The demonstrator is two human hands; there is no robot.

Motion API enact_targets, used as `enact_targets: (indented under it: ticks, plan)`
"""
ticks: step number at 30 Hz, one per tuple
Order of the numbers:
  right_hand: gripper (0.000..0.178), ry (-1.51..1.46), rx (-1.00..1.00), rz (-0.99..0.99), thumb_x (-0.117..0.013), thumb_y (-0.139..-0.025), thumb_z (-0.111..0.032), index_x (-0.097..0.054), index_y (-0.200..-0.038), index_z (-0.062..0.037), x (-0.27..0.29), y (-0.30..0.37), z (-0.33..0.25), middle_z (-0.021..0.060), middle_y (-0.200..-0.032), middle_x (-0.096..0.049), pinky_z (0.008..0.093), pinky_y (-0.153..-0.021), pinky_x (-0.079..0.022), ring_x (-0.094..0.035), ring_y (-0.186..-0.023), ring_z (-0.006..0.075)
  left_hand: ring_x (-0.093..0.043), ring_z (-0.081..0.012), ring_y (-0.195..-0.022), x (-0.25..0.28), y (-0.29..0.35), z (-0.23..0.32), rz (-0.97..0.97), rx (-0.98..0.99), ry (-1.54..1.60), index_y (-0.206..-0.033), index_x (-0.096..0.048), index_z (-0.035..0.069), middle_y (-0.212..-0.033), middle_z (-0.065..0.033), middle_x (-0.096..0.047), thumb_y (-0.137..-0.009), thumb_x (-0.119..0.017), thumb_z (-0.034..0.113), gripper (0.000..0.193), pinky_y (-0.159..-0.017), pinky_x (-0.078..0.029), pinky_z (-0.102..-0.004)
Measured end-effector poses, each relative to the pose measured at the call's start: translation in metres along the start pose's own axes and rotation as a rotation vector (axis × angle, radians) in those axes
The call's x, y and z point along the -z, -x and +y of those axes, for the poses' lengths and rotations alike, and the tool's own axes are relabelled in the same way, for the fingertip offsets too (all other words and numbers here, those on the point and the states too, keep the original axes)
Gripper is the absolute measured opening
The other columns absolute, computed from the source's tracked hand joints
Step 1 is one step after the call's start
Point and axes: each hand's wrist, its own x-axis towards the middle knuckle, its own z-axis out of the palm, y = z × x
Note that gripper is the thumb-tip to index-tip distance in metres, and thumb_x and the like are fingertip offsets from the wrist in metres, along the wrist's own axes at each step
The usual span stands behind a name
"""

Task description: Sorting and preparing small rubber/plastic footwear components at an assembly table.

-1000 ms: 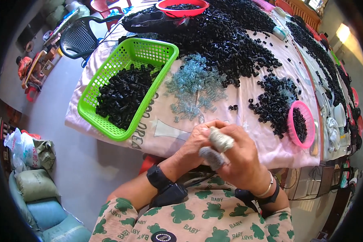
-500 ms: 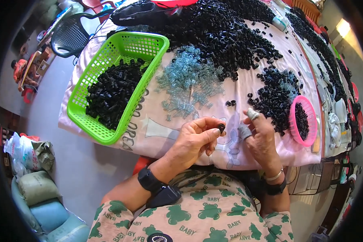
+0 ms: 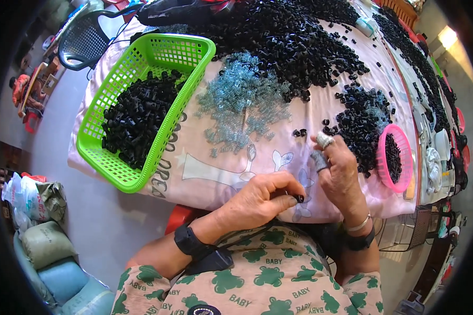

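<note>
Pinched between thumb and forefinger of my left hand (image 3: 263,198) is a small black plastic part (image 3: 299,198), just above the near edge of the cloth-covered table. My right hand (image 3: 342,170) is raised beside it, its wrapped thumb and forefinger apart, with nothing visible between them. Beyond my hands lies a heap of pale bluish, spring-like pieces (image 3: 242,102). A smaller pile of black parts (image 3: 355,126) lies past my right hand, some bluish pieces on it. A few loose black parts (image 3: 299,133) lie between the two.
At the left a green plastic basket (image 3: 129,185) holds many black parts. A round pink basket (image 3: 409,163) with small dark pieces stands at the right. A large black heap (image 3: 284,47) covers the far table. A dark chair (image 3: 84,44) stands beyond the left edge.
My left hand has moved down and to the right with the black part, its back now turned more upward. My right hand has shifted slightly, its thumb and forefinger still apart.
</note>
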Motion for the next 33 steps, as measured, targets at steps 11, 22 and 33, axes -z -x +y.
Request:
enact_targets:
  ticks: [11,22,33]
  plan:
    - [0.034,-0.005,0.179,-0.115,-0.056,-0.077,0.011,-0.062,-0.109,0.0035,-0.006,-0.033,-0.014,0.0207,-0.096,-0.062,0.036,-0.077,-0.05,-0.063,-0.086,0.035,-0.058,-0.0242,-0.094,0.0,0.0,0.005,-0.228,-0.226,-0.131,-0.095,-0.063,0.001,-0.1,-0.0114,-0.058,-0.083,-0.061,-0.001,0.013,-0.082,-0.046,-0.0345]
    - [0.029,0.0,0.128,-0.096,-0.06,-0.076,0.008,-0.064,-0.104,0.0024,0.004,-0.014,-0.014,0.0179,-0.091,-0.061,0.0382,-0.073,-0.051,-0.062,-0.081,0.035,-0.06,-0.0304,-0.091,-0.002,0.001,-0.006,-0.558,-0.037,-0.242,-0.095,-0.063,-0.001,-0.093,-0.0135,-0.058,-0.082,-0.06,0.003,0.014,-0.08,-0.047,-0.038]
    - [0.037,0.115,0.393,-0.198,-0.07,-0.067,-0.002,-0.064,-0.103,-0.0025,-0.02,-0.001,-0.026,0.0143,-0.098,-0.058,0.0374,-0.07,-0.051,-0.059,-0.084,0.0307,-0.063,-0.0311,-0.088,-0.001,-0.002,0.004,-0.627,0.145,-0.3,-0.097,-0.063,-0.002,-0.091,-0.0163,-0.065,-0.082,-0.059,0.005,0.017,-0.077,-0.048,-0.0382]
